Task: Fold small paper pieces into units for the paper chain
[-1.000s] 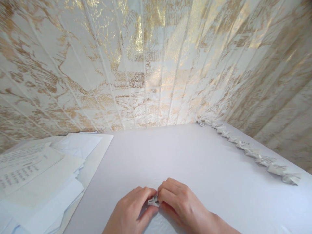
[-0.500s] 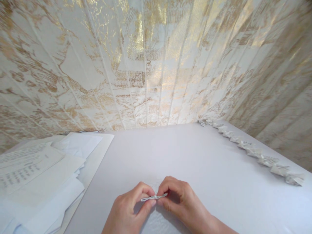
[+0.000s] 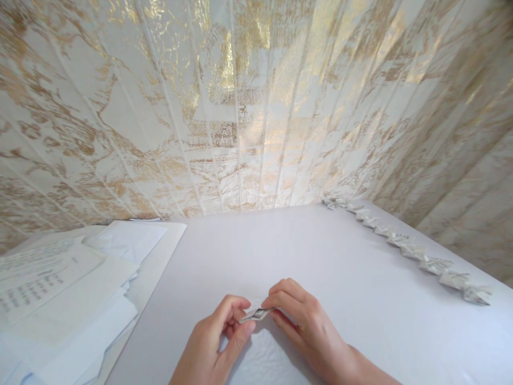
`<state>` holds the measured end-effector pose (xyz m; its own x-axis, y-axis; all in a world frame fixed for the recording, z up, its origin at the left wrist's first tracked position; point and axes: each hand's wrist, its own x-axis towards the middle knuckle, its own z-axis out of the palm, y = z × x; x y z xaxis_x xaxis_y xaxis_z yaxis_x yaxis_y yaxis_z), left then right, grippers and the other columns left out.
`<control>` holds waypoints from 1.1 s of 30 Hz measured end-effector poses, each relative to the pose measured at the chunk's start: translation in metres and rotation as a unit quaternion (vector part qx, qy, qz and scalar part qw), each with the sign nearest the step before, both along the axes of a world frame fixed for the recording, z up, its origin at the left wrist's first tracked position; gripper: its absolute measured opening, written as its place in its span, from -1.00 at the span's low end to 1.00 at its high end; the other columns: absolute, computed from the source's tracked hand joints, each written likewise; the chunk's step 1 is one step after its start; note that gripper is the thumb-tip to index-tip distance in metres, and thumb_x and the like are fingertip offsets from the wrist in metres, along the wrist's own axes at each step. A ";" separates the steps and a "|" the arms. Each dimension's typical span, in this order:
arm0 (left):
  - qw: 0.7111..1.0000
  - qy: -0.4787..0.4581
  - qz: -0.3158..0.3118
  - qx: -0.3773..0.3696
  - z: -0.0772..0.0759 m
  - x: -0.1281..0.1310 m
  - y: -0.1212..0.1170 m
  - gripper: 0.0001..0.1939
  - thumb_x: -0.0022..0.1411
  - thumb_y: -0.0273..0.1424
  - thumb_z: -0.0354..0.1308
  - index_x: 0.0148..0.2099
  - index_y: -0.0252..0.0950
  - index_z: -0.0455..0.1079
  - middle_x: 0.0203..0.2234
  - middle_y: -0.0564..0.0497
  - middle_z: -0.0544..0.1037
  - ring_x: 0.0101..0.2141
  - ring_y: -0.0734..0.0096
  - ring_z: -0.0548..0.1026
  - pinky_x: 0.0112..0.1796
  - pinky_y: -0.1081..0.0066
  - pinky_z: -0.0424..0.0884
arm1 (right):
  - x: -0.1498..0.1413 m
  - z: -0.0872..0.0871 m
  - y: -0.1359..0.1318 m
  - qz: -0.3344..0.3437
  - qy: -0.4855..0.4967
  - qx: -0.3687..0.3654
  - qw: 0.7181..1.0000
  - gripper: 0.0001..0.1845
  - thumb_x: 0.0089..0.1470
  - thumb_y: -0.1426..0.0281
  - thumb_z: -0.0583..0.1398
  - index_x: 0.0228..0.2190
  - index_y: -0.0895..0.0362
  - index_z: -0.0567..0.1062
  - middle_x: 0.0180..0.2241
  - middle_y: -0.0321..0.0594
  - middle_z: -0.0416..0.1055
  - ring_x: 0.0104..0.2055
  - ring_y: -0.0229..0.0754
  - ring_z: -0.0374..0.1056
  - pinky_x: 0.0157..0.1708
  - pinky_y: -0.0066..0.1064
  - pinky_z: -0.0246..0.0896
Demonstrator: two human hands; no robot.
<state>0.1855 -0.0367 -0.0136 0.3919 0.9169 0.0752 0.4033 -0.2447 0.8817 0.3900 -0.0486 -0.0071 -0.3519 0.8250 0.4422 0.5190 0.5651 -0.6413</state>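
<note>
A small folded piece of printed paper (image 3: 257, 314) is held between my two hands, low in the middle of the view. My left hand (image 3: 220, 334) pinches its left end, with the thumb in front and the index finger behind. On the right end, the fingers of my right hand (image 3: 298, 313) are closed, the thumb partly under it. The paper's near edge gapes a little and shows a dark inside. Several folded paper pieces (image 3: 435, 264) of similar greyish print stand in a slanting row along the table's right edge.
The white table (image 3: 240, 251) reaches back to a wall with gold-patterned covering (image 3: 240, 133). Loose sheets of paper (image 3: 68, 299), some printed, lie in an overlapping pile at the left. Under my hands is a crinkled, whitish patch (image 3: 264, 355).
The folded paper has tilted so its opening shows more. My right hand has shifted up and to the right, its fingers now over the paper's right end. The view has moved slightly.
</note>
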 end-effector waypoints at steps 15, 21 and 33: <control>0.991 0.130 0.022 0.001 0.006 0.004 0.002 -0.87 0.21 -0.37 -0.07 -0.37 -0.18 0.26 -0.64 0.21 0.23 -0.59 0.48 0.28 -0.51 0.52 0.15 | -0.011 0.005 -0.007 0.009 -0.016 -0.053 0.998 -0.82 0.26 0.47 0.07 -0.18 0.09 0.45 -0.38 -0.25 0.42 -0.38 -0.24 0.34 -0.37 -0.49 0.24; 0.992 0.116 0.048 0.028 0.001 0.013 -0.004 -0.86 0.24 -0.38 -0.14 -0.30 -0.15 0.23 -0.70 0.25 0.18 -0.65 0.46 0.25 -0.55 0.49 0.06 | -0.019 -0.008 -0.006 -0.019 0.017 -0.049 0.998 -0.72 0.11 0.58 0.02 -0.14 0.08 0.30 -0.51 -0.42 0.25 -0.53 -0.32 0.19 -0.50 -0.55 0.10; 0.993 0.113 0.013 -0.003 -0.003 0.013 -0.002 -0.84 0.23 -0.42 -0.15 -0.15 -0.16 0.19 -0.65 0.27 0.18 -0.61 0.44 0.26 -0.53 0.49 0.05 | -0.019 -0.008 -0.005 -0.014 0.014 -0.090 0.996 -0.77 0.12 0.55 -0.02 -0.20 0.07 0.26 -0.55 -0.48 0.15 -0.59 -0.34 0.08 -0.55 -0.55 -0.01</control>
